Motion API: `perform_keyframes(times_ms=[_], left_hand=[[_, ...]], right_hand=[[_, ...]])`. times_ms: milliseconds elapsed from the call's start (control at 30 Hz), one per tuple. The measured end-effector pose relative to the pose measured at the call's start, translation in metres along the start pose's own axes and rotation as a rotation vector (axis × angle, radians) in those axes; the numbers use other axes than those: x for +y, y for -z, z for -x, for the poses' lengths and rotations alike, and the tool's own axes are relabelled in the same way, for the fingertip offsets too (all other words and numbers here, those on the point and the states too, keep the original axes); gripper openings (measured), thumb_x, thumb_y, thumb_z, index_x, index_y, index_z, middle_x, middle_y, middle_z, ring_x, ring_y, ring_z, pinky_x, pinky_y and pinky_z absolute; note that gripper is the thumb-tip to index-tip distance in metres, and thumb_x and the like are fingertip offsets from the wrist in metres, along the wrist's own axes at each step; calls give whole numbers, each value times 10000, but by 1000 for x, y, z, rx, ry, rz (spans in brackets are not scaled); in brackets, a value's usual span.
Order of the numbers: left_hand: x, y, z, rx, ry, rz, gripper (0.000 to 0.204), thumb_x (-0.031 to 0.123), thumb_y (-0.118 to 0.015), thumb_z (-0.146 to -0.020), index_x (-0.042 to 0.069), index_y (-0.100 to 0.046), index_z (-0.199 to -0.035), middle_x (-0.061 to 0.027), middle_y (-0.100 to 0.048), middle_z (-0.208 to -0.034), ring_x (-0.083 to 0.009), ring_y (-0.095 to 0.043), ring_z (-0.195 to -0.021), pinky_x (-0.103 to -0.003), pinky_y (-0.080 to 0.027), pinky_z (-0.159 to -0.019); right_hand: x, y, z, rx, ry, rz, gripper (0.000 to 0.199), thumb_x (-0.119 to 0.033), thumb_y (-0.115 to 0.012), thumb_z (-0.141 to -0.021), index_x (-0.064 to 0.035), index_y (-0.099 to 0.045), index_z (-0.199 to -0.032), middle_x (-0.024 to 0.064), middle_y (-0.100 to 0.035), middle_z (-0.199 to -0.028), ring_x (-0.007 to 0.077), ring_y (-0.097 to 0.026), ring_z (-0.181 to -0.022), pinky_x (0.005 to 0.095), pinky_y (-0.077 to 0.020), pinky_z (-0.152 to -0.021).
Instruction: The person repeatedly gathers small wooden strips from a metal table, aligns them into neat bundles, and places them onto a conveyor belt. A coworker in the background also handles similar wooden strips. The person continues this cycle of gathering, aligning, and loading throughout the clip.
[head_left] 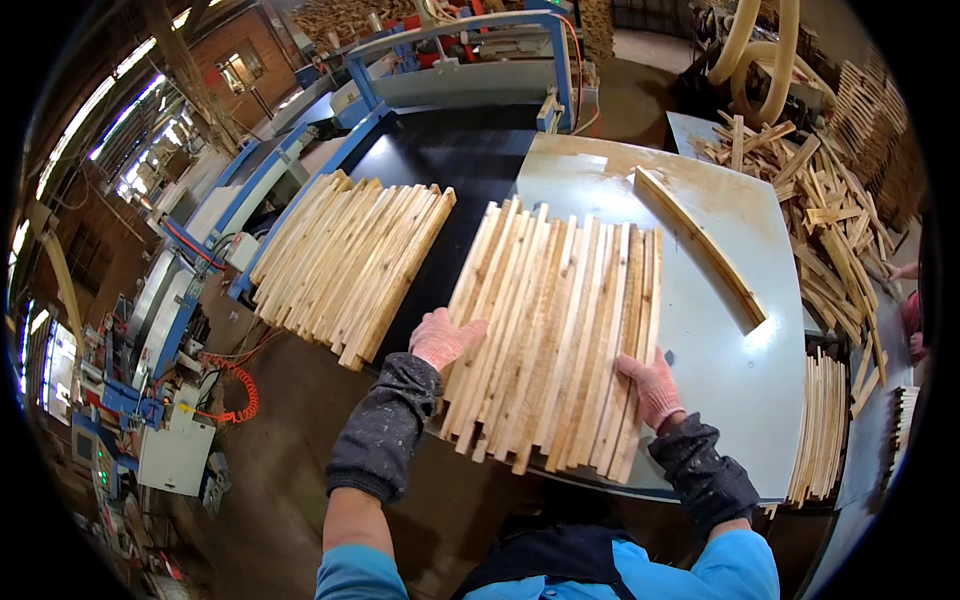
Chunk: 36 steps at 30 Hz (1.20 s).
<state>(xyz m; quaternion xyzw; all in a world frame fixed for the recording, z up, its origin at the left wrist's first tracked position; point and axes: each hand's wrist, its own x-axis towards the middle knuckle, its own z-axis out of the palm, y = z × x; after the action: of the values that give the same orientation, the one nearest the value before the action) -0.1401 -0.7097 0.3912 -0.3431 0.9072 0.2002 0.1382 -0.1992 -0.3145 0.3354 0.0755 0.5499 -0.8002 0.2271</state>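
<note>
A row of wooden strips (550, 330) lies side by side on the pale metal table, its near ends jutting unevenly over the front edge. My left hand (446, 338), in a pinkish knit glove, presses against the row's left side, fingers over the outer strip. On the right side, my gloved right hand (652, 388) holds the outer strip, thumb on top. Between them the strips are squeezed together. To the left, a second row of strips (355, 265) rests on the black conveyor belt (450, 150), apart from my hands.
One loose strip (700, 245) lies aslant on the metal table (745, 400). Beyond its right edge are a heap of scrap wood (825, 220) and stacked strips (820, 430). A blue machine frame (460, 35) spans the belt. At far right, part of another person (910, 310) shows.
</note>
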Motion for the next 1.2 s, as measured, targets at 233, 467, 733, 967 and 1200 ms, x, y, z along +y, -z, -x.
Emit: perform_keyframes(times_ms=[233,467,733,967,1200], left_hand=[[-59,19,-58,199,-279,-245,850,626,-615,-1019,82,-464,-1654,-212,-418,-1722,-403,-371,-1593,-534,-218,-1337],[-81,19,-82,189,-724,-201,653,489,-541,-1083,83,-556,-1594,-182,-503,-1680,-421,-391,-1588,-573,-206,-1332],[-93,30,-98,169,-892,-230,664,513,-600,-1040,102,-550,-1560,-132,-502,-1647,-322,-397,-1542,-557,-235,-1293],[-104,15,-102,335,-968,-194,688,470,-591,-1045,167,-476,-1652,-162,-495,-1670,-384,-399,-1561,-585,-239,-1284],[-97,22,-96,247,-927,-298,681,462,-579,-1053,177,-470,-1662,-171,-446,-1708,-412,-352,-1593,-606,-200,-1303]], right_hand=[[44,-127,-72,-17,69,51,779,-74,-854,-893,16,-415,-1531,169,-697,-1261,264,-711,-1081,390,-607,-967],[-12,-119,-71,-94,-65,1142,885,-548,-764,-968,1,-418,-1569,273,-728,-1304,373,-760,-1124,453,-604,-972],[-6,-225,-63,285,502,1626,902,-564,-719,-954,-1,-466,-1611,290,-611,-1475,435,-589,-1352,513,-451,-1174],[44,-350,-142,290,340,1727,785,-494,-574,-1039,-98,-403,-1696,267,-349,-1743,435,-271,-1640,600,-188,-1321],[32,-365,-148,343,241,1717,743,-398,-608,-1031,-148,-405,-1700,225,-347,-1760,418,-248,-1660,658,-191,-1311]])
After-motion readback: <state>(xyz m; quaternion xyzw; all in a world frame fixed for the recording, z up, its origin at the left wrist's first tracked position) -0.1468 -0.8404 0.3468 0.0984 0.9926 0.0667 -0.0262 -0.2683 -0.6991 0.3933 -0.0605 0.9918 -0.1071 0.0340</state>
